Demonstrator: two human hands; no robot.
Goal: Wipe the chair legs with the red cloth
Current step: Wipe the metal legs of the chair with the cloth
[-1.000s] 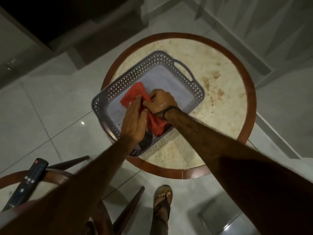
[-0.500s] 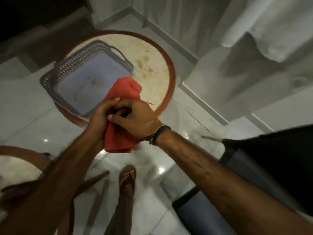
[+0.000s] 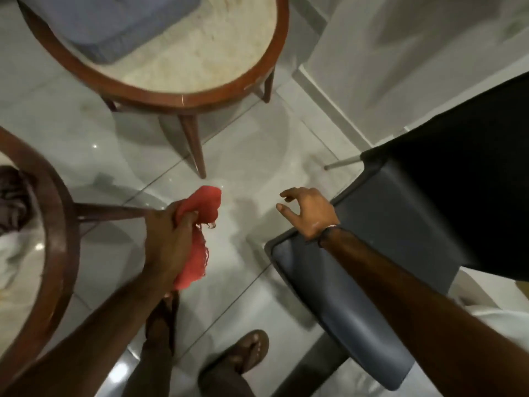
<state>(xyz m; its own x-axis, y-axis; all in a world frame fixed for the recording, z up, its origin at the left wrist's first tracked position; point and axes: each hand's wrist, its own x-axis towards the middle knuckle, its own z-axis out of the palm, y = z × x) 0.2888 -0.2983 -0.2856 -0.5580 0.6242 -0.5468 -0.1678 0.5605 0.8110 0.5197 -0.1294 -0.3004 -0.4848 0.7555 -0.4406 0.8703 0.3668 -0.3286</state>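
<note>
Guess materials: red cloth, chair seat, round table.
Red cloth: thin woven fabric, frayed threads at its edge, bunched in the left hand. Chair seat: smooth blue-grey, rounded corners, probably vinyl or leatherette. Round table: glossy reddish wood rim; mottled beige top looks like stone, possibly imitation.

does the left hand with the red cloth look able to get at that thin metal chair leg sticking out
Probably not directly: the left hand grips the red cloth well apart from the chair leg, with the open right hand nearer it.

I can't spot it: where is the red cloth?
Lower centre of the head view: the red cloth is bunched in the left hand, above the floor, left of the grey chair.
</note>
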